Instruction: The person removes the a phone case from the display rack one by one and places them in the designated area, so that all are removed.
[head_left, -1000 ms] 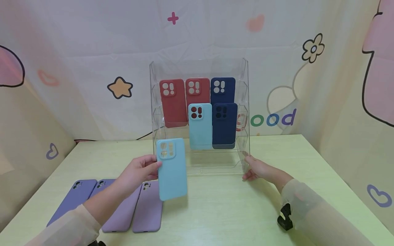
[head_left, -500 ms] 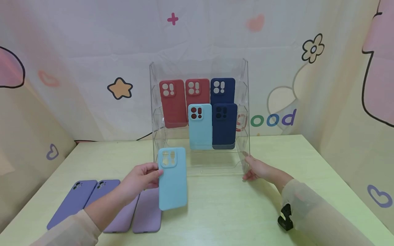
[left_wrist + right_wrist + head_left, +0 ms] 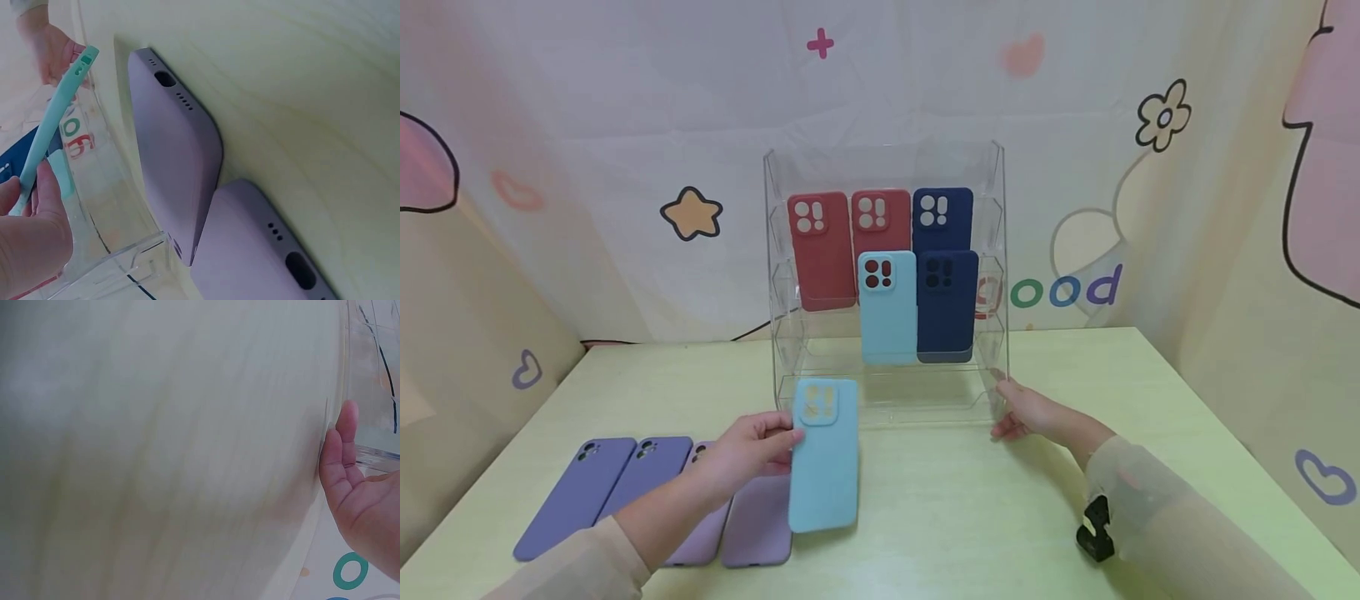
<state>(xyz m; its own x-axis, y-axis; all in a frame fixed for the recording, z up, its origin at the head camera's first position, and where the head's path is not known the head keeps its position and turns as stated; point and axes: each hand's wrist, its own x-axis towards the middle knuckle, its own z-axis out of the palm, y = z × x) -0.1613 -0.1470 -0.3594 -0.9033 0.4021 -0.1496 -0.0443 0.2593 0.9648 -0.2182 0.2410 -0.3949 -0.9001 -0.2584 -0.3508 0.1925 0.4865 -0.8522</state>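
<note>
My left hand (image 3: 748, 454) pinches a light blue phone case (image 3: 826, 467) by its left edge, thumb on the back face. The case is upright and slightly tilted, in front of the lower left of a clear tiered rack (image 3: 887, 417). In the left wrist view the light blue case (image 3: 53, 115) shows edge-on. My right hand (image 3: 1037, 412) holds the rack's lower right front corner; in the right wrist view its fingers (image 3: 337, 462) lie along the base. On the rack stand red cases (image 3: 822, 258), dark blue cases (image 3: 947, 321) and another light blue case (image 3: 887, 321).
Several purple phone cases (image 3: 576, 500) lie in a row on the pale table (image 3: 955, 508) at the left, partly hidden by my left forearm. A patterned cloth (image 3: 880, 92) hangs behind the rack. A black clip (image 3: 1096, 529) sits by my right sleeve.
My left hand has moved down and slightly right with the light blue phone case, lowering it in front of the rack. The right hand has stayed at the rack's corner.
</note>
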